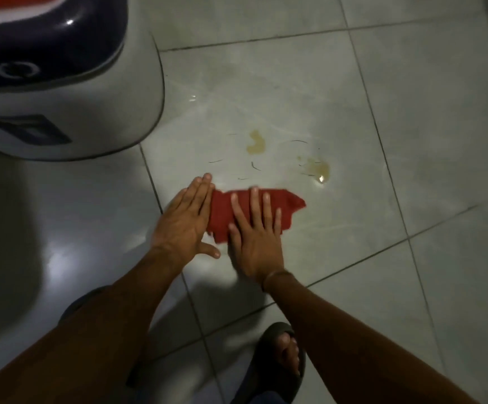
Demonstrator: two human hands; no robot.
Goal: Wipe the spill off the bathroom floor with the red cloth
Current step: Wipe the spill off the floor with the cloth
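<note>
If you push straight ahead, the narrow red cloth (pixel 254 212) may pass between the two yellowish puddles of the spill (pixel 256 142) and only smear them. Your right hand (pixel 256 231) presses it flat, fingers spread; your left hand (pixel 184 220) lies open on its left edge. The spill sits just beyond your fingertips on the floor (pixel 411 112).

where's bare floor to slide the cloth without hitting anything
Free: the tiles right of the yellowish puddles, past the dark grout line, and the tiles above them. Crowded: the white and navy appliance bounds the left; both hands, left hand and right hand, press the red cloth; a sandalled foot sits below.
</note>
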